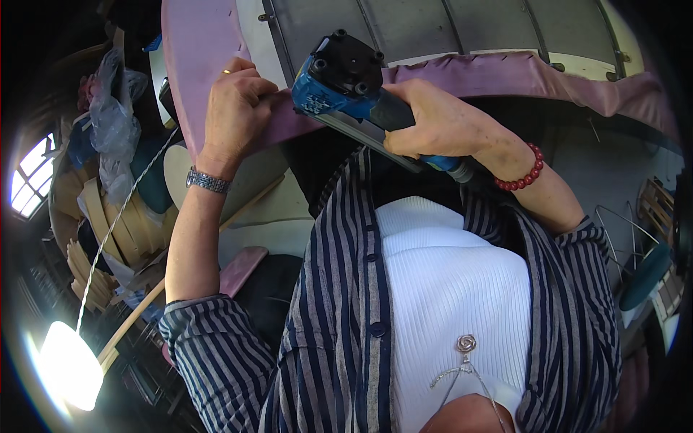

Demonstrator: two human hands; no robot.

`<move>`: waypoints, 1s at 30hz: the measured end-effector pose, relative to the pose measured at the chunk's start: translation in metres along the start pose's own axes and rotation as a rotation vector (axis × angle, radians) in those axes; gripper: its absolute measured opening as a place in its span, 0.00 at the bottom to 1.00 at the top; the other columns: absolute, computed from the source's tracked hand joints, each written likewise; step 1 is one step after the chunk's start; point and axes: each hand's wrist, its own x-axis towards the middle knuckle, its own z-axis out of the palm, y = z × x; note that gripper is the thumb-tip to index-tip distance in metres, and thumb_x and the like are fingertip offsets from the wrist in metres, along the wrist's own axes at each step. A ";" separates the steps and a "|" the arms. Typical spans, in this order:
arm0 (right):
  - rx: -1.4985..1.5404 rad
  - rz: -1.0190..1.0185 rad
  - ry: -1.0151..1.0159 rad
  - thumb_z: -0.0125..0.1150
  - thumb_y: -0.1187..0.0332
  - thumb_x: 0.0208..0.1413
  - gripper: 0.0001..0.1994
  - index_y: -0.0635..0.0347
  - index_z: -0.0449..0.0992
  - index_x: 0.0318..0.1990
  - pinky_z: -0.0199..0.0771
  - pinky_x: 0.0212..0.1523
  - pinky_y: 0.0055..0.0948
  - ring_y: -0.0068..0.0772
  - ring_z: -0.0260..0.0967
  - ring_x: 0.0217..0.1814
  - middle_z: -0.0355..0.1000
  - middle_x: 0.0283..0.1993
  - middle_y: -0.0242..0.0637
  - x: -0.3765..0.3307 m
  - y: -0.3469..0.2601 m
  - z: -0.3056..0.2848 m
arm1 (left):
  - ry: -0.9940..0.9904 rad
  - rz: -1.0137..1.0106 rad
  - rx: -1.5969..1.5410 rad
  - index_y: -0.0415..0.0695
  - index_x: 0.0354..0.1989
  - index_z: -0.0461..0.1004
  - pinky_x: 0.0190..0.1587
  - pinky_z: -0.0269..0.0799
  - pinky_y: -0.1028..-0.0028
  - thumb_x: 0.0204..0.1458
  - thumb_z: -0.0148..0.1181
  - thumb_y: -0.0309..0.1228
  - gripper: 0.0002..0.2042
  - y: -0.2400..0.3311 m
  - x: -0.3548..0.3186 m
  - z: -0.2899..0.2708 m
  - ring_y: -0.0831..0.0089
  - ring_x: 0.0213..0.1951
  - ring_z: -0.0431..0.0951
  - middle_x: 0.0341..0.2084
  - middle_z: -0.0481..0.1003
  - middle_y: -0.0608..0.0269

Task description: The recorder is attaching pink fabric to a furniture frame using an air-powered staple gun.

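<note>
Mauve upholstery fabric (498, 76) is pinched taut by left hand (234, 108) fingers, blue pneumatic staple gun (346, 79) gripped closed-fisted in right hand (440, 126); stapling judged underway, next staple needing nose pressed squarely.

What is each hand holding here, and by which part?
Right hand grips the blue staple gun by its handle. Left hand pinches the purple fabric at its edge.

The staple gun (346, 83) sits at centre, its head on the fabric edge (498, 72). The left hand (234, 101) lies at its 9 o'clock, on the fabric. The right hand (440, 126) lies at 4 o'clock, around the handle. The panel (433, 29) lies behind, at 12 o'clock.
</note>
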 end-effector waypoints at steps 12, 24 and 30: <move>-0.053 -0.066 0.049 0.58 0.68 0.40 0.18 0.71 0.74 0.40 0.71 0.33 0.31 0.32 0.69 0.27 0.69 0.24 0.44 0.011 -0.004 0.014 | 0.061 0.050 0.053 0.41 0.20 0.81 0.42 0.73 0.66 0.34 0.63 0.21 0.03 0.002 0.003 0.004 0.63 0.38 0.75 0.21 0.75 0.62; -0.069 -0.110 0.106 0.58 0.68 0.41 0.20 0.71 0.73 0.42 0.71 0.30 0.29 0.29 0.69 0.24 0.70 0.23 0.41 0.013 -0.005 0.008 | 0.067 -0.023 0.039 0.38 0.21 0.80 0.43 0.73 0.64 0.35 0.63 0.21 0.03 -0.002 0.004 0.007 0.61 0.38 0.75 0.22 0.75 0.58; -0.077 -0.137 0.091 0.57 0.68 0.40 0.19 0.69 0.75 0.41 0.68 0.24 0.27 0.25 0.66 0.19 0.68 0.18 0.36 0.027 0.004 0.009 | 0.084 -0.042 0.074 0.37 0.22 0.79 0.45 0.72 0.62 0.38 0.60 0.20 0.03 0.000 0.002 0.008 0.58 0.40 0.75 0.25 0.75 0.55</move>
